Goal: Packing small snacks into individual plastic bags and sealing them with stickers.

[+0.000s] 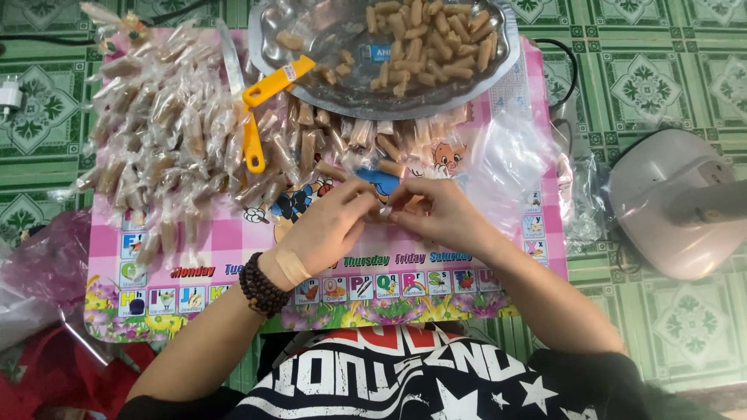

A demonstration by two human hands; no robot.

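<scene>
Black printed shirt [436, 381] lowest in frame; above it, left hand [331, 225] and right hand [436, 211] meet over pink mat [498, 155], both pinching one small wrapped candy [385, 208]. Wrapped pile [167, 132] left, metal tray [373, 105] beyond.

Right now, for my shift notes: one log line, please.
left hand: holds candy | right hand: holds same candy | wrapped pile: left | metal tray: ahead
</scene>
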